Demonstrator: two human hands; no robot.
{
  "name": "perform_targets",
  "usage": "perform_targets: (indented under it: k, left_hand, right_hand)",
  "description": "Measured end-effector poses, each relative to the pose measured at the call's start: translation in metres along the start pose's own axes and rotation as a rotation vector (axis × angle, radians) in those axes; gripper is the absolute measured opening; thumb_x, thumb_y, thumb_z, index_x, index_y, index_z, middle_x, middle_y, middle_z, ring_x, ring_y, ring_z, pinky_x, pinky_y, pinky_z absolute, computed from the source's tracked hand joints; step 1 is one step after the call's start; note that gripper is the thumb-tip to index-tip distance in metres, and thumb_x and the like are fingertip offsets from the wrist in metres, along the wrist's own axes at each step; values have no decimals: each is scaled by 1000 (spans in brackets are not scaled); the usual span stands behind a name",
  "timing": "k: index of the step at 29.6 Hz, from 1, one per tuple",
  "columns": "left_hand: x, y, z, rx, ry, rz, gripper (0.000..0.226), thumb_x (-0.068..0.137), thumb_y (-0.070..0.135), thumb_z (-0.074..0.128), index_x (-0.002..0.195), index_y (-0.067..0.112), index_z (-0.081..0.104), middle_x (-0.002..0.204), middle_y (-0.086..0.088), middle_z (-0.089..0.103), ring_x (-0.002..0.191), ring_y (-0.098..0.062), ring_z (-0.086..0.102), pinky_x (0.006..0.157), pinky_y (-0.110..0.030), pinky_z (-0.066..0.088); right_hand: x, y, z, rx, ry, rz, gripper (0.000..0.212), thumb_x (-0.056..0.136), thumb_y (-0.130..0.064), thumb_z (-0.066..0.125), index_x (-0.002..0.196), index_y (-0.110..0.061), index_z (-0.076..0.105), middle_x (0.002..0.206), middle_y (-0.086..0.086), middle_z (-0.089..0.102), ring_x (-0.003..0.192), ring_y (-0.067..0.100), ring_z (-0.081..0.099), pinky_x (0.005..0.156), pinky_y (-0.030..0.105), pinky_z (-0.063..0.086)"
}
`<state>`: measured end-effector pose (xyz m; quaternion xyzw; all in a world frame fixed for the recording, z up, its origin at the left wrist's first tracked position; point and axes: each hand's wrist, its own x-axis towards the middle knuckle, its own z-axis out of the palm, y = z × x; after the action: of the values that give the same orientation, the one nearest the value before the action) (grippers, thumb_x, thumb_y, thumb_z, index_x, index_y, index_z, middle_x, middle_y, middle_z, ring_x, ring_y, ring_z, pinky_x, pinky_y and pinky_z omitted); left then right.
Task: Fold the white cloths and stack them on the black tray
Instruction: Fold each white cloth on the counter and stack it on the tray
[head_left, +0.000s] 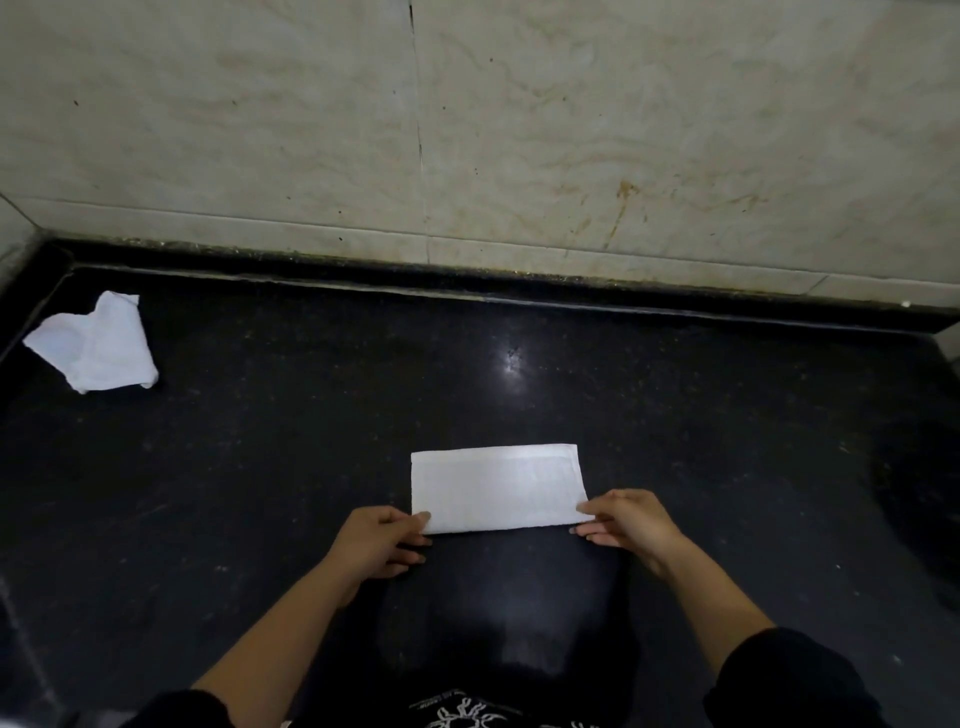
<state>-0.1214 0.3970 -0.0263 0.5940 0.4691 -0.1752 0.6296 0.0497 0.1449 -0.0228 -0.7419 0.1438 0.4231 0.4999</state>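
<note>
Glossy black stone worktop (260, 467) under a stained marble wall (571, 130). Folded white cloth (493, 488) lies flat, centre — left hand (376, 545) and right hand (631, 522) pinch its near corners. A crumpled cloth (96, 345) sits far left.

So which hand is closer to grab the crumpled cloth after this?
Probably the left hand. The crumpled cloth lies far on its side, while the right hand would have to cross the folded cloth. Both hands pinch its near corners now.
</note>
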Motion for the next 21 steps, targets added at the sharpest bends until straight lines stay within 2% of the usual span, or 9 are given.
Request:
perform_targets:
  k: [4, 7, 10, 12, 14, 15, 17, 19, 21]
  left_hand:
    - [-7, -9, 3, 12, 3, -12, 33, 87, 33, 69, 100, 3, 64, 85, -8, 76, 67, -19, 71, 55, -23, 54]
    - [-5, -7, 6, 32, 73, 11, 35, 87, 33, 69, 104, 3, 60, 81, -10, 76, 62, -21, 70, 49, -23, 52]
    - [3, -8, 6, 260, 181, 78, 31, 85, 35, 71, 98, 12, 54, 75, -8, 73, 58, -21, 69, 49, -29, 55]
    - [8, -9, 5, 456, 259, 149, 32, 81, 40, 73, 89, 19, 50, 74, -4, 69, 60, -21, 68, 58, -36, 59]
    - [11, -8, 4, 521, 280, 189, 33, 78, 40, 75, 86, 21, 50, 78, -1, 66, 67, -20, 66, 66, -39, 59]
    - [12, -7, 4, 509, 272, 206, 32, 78, 37, 76, 86, 20, 50, 80, -1, 65, 70, -19, 66, 69, -39, 58]
    - [13, -6, 5, 430, 256, 228, 28, 79, 30, 77, 90, 19, 53, 82, -2, 65, 74, -19, 65, 73, -38, 57]
    - [15, -6, 6, 339, 272, 236, 23, 82, 28, 75, 92, 17, 57, 80, -3, 67, 74, -19, 67, 75, -39, 58]
    - [17, -7, 4, 240, 299, 211, 18, 85, 27, 71, 93, 14, 61, 79, -5, 69, 71, -19, 69, 75, -39, 59]
  right_hand:
    - [-6, 16, 4, -4, 36, -4, 15, 81, -1, 72, 87, -3, 58, 76, 18, 71, 63, 19, 72, 56, 22, 54]
    - [-7, 16, 11, 27, 117, -36, 25, 80, -12, 77, 91, -6, 55, 78, 17, 70, 62, 21, 71, 56, 26, 56]
    - [-5, 11, 19, 4, 205, -73, 35, 77, -24, 81, 92, -8, 54, 79, 12, 69, 62, 21, 67, 54, 27, 54]
    - [-1, 8, 25, -58, 298, -99, 35, 74, -24, 82, 93, -9, 56, 88, 8, 66, 72, 21, 65, 60, 32, 56]
    - [5, 5, 30, -110, 352, -102, 31, 73, -17, 81, 92, -12, 57, 96, 8, 65, 87, 24, 64, 76, 42, 58]
    - [7, 3, 31, -116, 360, -91, 29, 72, -13, 79, 92, -12, 58, 100, 10, 65, 92, 26, 64, 83, 44, 57]
    - [11, 0, 34, -76, 369, -63, 24, 72, -9, 76, 88, -12, 59, 102, 13, 66, 94, 28, 63, 86, 44, 56]
    - [8, -5, 35, -65, 370, -71, 15, 75, -11, 75, 82, -11, 62, 99, 12, 67, 90, 26, 63, 83, 41, 55]
    - [2, -12, 40, -148, 344, -138, 8, 80, -12, 71, 79, -11, 63, 93, 8, 68, 85, 21, 62, 73, 33, 53]
